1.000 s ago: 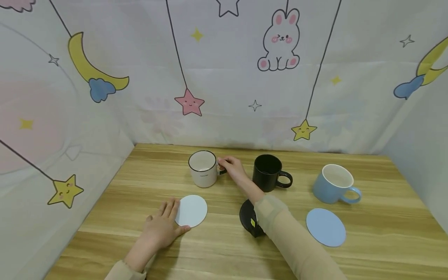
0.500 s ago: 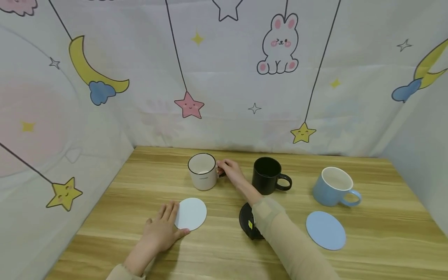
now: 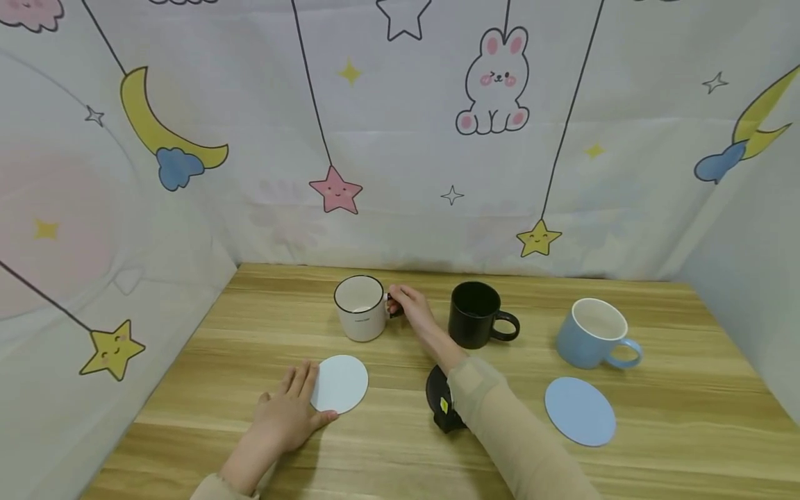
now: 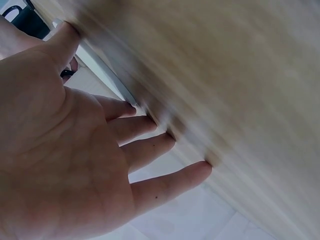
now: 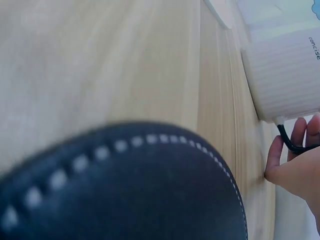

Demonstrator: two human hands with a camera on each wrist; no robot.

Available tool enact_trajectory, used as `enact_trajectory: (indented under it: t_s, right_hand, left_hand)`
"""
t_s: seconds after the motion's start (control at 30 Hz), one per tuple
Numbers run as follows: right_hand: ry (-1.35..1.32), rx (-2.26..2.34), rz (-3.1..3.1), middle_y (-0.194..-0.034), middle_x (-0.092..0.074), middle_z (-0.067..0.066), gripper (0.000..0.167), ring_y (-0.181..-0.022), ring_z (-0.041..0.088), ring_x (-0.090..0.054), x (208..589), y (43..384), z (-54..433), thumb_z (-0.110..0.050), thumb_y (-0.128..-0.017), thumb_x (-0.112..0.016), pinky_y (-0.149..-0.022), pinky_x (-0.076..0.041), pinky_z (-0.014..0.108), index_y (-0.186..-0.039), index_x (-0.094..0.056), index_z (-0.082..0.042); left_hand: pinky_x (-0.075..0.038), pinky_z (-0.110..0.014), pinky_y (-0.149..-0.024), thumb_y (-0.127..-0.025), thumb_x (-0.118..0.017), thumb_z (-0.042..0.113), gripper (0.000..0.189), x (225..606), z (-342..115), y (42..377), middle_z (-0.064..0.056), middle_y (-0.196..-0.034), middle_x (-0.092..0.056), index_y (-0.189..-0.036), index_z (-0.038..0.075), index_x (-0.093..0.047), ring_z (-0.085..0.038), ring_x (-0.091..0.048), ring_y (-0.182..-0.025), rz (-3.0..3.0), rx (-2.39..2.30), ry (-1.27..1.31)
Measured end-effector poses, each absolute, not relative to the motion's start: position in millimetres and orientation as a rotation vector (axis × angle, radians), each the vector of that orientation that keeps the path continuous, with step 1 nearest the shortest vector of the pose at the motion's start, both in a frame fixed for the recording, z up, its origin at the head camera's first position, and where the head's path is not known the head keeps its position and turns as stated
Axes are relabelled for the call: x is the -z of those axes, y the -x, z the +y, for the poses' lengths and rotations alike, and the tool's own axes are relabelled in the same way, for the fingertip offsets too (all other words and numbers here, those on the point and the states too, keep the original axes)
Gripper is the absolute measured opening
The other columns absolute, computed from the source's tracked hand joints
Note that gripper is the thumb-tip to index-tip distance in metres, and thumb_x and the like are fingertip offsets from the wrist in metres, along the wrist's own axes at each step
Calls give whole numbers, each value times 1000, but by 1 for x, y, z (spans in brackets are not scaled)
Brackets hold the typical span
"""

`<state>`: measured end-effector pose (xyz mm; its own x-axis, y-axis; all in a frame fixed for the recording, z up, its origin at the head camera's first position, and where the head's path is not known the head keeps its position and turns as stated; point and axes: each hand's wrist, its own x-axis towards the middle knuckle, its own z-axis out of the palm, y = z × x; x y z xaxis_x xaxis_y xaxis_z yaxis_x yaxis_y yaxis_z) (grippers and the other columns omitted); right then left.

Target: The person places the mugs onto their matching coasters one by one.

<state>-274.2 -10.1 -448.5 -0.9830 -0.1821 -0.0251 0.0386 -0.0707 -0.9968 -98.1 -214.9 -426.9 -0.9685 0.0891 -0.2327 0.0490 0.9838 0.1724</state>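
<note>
A white mug (image 3: pixel 362 316) with a black rim stands upright toward the back of the table. My right hand (image 3: pixel 414 309) holds its black handle (image 5: pixel 294 146), fingers curled round it, as the right wrist view also shows. My left hand (image 3: pixel 284 415) lies with spread, nearly straight fingers at the left edge of a round white coaster (image 3: pixel 340 384). In the left wrist view the left hand's fingertips (image 4: pixel 202 172) touch the wood, and the coaster's edge (image 4: pixel 107 72) runs between thumb and forefinger.
Right of my right hand stands a black mug (image 3: pixel 473 319), then a light blue mug (image 3: pixel 587 340). A black stitched coaster (image 5: pixel 150 195) lies under my right forearm, partly hidden. Before the blue mug lies a light blue coaster (image 3: pixel 580 411). A printed cloth (image 3: pixel 406 139) hangs behind the table.
The head view has shifted slightly, so everything sits a little lower in it. Both hands keep their places, and the white mug stays where it stood.
</note>
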Motion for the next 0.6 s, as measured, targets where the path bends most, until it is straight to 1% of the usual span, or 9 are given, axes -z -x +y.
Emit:
enact_trajectory:
  t_s: [0.2, 0.37, 0.5, 0.6]
  right_hand:
    - [161, 2269, 1998, -68, -58, -7, 29, -67, 11, -56, 450, 271, -14, -25, -100, -51, -72, -44, 24, -76, -61, -11]
    - [133, 2312, 1976, -66, -57, -7, 31, -65, 10, -56, 449, 269, -16, -22, -100, -51, -74, -45, 26, -71, -59, -12]
    - [113, 2334, 1944, -66, -57, -8, 32, -66, 10, -56, 449, 267, -17, -21, -100, -50, -75, -46, 27, -70, -58, -12]
    - [89, 2342, 1924, -67, -58, -8, 32, -66, 9, -56, 449, 266, -16, -21, -101, -49, -75, -43, 26, -71, -58, -14]
  left_hand:
    - [-32, -74, -97, -86, -56, 59, 92, 427, -216, 98, -22, -157, -23, -150, -1, -27, -45, -27, -142, 2889, -223, -95]
    - [-32, -74, -97, -86, -56, 59, 93, 428, -216, 98, -22, -158, -22, -150, -1, -26, -45, -26, -142, 2887, -231, -99]
    - [-31, -75, -97, -86, -56, 60, 93, 428, -216, 98, -23, -158, -21, -150, -2, -26, -46, -26, -142, 2881, -235, -101]
    - [-31, -75, -97, -87, -55, 60, 93, 429, -216, 98, -23, -158, -21, -150, -1, -25, -45, -25, -143, 2876, -230, -105]
